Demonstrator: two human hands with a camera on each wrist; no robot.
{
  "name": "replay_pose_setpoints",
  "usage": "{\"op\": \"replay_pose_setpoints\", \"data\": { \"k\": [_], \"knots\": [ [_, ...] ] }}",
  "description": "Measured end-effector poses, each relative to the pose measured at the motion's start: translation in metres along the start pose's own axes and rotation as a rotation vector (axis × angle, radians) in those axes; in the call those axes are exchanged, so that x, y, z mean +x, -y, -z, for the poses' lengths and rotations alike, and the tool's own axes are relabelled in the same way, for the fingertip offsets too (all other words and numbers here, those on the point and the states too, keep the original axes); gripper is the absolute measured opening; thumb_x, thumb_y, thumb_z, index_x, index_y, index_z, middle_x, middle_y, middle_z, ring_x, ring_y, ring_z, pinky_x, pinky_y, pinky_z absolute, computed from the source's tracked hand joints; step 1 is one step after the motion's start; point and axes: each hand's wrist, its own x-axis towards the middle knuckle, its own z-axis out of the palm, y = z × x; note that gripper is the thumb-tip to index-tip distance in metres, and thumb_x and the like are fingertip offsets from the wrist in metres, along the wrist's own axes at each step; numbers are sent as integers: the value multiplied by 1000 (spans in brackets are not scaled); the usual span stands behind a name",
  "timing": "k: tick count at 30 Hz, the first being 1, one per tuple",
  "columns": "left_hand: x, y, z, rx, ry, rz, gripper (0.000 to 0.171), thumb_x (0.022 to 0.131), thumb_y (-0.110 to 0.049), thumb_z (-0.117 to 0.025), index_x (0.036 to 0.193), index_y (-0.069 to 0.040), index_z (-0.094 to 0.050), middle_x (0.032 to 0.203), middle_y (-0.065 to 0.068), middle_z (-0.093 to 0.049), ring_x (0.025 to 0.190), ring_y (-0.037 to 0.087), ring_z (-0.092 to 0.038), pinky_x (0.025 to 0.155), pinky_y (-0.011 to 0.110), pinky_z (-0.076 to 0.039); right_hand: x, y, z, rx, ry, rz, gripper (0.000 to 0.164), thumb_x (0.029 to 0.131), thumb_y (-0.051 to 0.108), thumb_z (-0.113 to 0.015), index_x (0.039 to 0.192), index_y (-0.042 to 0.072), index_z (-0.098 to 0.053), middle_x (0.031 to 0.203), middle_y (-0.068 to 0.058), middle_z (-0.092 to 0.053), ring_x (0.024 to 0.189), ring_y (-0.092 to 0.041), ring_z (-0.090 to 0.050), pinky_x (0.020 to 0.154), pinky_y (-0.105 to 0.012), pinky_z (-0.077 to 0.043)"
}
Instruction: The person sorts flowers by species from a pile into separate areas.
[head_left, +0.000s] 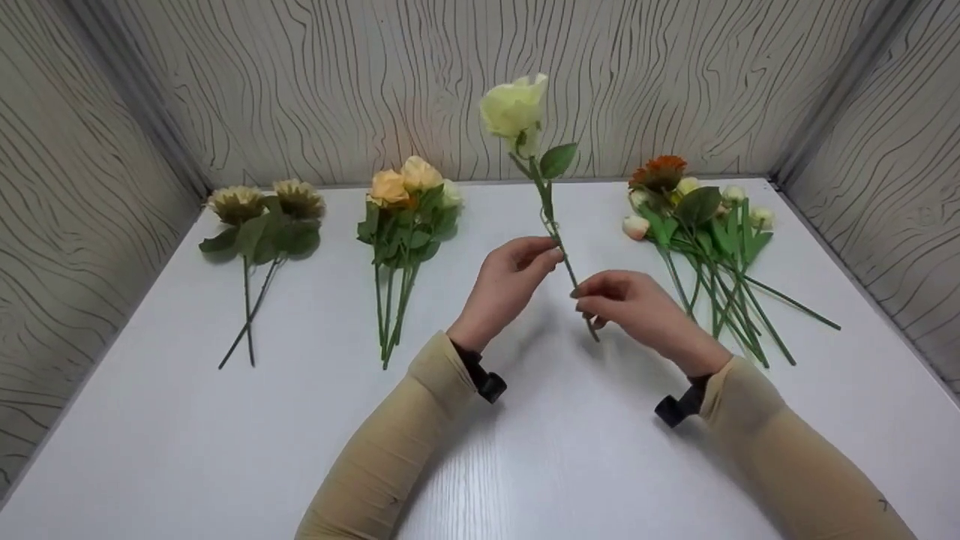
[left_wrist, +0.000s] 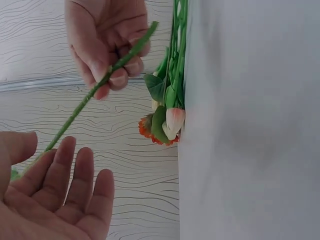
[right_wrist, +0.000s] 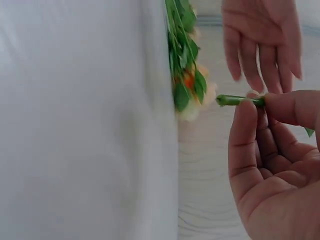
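Note:
A pale yellow artificial rose (head_left: pixel 514 109) stands tilted above the table, its bloom up and to the left. Thumb and fingers of my right hand (head_left: pixel 637 311) pinch its green stem (left_wrist: pixel 80 107) near the lower end. The cut tip of that stem pokes out past the fingers of the right hand (right_wrist: pixel 272 155) in the right wrist view. My left hand (head_left: pixel 510 281) is at the stem higher up. In the left wrist view the fingers of the left hand (left_wrist: pixel 65 195) are extended, the thumb stands apart from them, and the stem passes by the index finger.
On the white table (head_left: pixel 480 465) lie two beige flowers (head_left: pixel 262 217) with crossed stems at left and a bunch of peach roses (head_left: pixel 409 195) left of centre. A mixed bunch with an orange flower (head_left: pixel 660 174) and tulips lies at right. Wood-patterned walls (head_left: pixel 337 82) enclose the table.

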Motion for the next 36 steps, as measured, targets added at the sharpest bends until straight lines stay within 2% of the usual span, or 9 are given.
{"op": "replay_pose_setpoints", "data": {
  "k": [5,11,17,24,30,33,36],
  "knots": [
    [3,2,2,-140,-57,21,19,100,-27,-69,113,-13,-71,103,0,-72,98,16,-67,89,33,-55,0,2,-22,66,27,42,31,100,19,-70,119,-5,-66,108,-25,-68,89,-27,-65,80,-33,-58],
    [3,2,0,-275,-38,41,18,99,-21,-72,112,-9,-71,104,8,-72,95,23,-70,87,33,-59,-1,2,-29,121,65,69,35,98,22,-72,118,-7,-65,104,-20,-69,90,-25,-67,81,-35,-59],
    [1,0,-3,-336,-18,44,19,97,-21,-73,112,-8,-72,105,11,-71,98,33,-69,85,36,-60,-3,4,-30,116,73,82,35,98,23,-73,117,-5,-68,99,-16,-72,89,-26,-68,82,-35,-59],
    [-1,2,-4,-305,1,74,16,95,-18,-76,108,-9,-73,103,12,-71,92,26,-70,85,36,-60,-4,4,-32,122,41,83,32,97,22,-73,113,-6,-68,95,-16,-71,86,-27,-68,81,-35,-59],
    [-1,0,0,-246,12,56,16,97,-16,-74,109,-7,-71,101,12,-70,92,25,-70,83,35,-61,-4,4,-32,120,25,61,33,98,26,-73,116,-2,-70,100,-17,-72,89,-29,-68,83,-36,-59],
    [2,-4,14,-181,25,67,15,97,-16,-73,109,-8,-70,102,11,-69,93,25,-69,82,35,-61,-4,6,-27,149,1,54,36,99,32,-71,117,2,-70,106,-23,-69,93,-32,-69,85,-39,-59],
    [8,-10,40,-50,36,103,15,98,-18,-71,110,-8,-69,105,10,-68,97,26,-68,83,34,-60,-4,7,-19,197,-38,55,37,100,36,-69,118,3,-69,113,-28,-65,96,-33,-69,86,-40,-59]
  ]
}}
